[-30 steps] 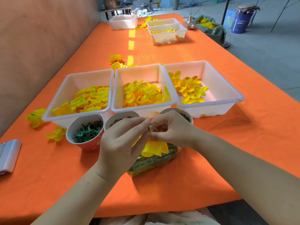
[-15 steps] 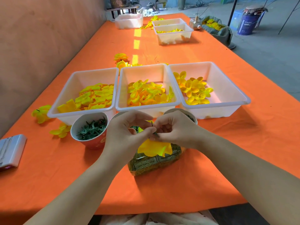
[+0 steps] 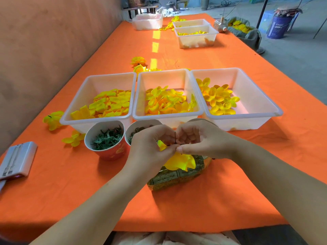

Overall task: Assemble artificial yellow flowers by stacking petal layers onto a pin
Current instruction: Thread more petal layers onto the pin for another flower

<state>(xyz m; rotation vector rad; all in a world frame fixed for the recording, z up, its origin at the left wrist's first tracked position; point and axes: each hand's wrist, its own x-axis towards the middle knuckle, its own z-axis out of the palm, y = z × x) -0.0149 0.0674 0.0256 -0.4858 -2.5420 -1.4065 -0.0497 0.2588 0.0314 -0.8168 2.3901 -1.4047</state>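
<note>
My left hand and my right hand meet above the table's front, fingertips pinched together on a thin dark pin that stands upright between them. A yellow flower of stacked petal layers hangs under the fingers on that pin. Three white bins lie behind: the left bin, the middle bin and the right bin, each with loose yellow petal layers. Much of the pin is hidden by my fingers.
A red cup of green leaf pieces and a second cup of small metal parts stand left of my hands. A green printed packet lies beneath them. Finished flowers lie at left, a grey device near the left edge.
My hands drew closer together and the fingers closed tighter on the pin. The flower stays hanging beneath them. The view shifted slightly.
</note>
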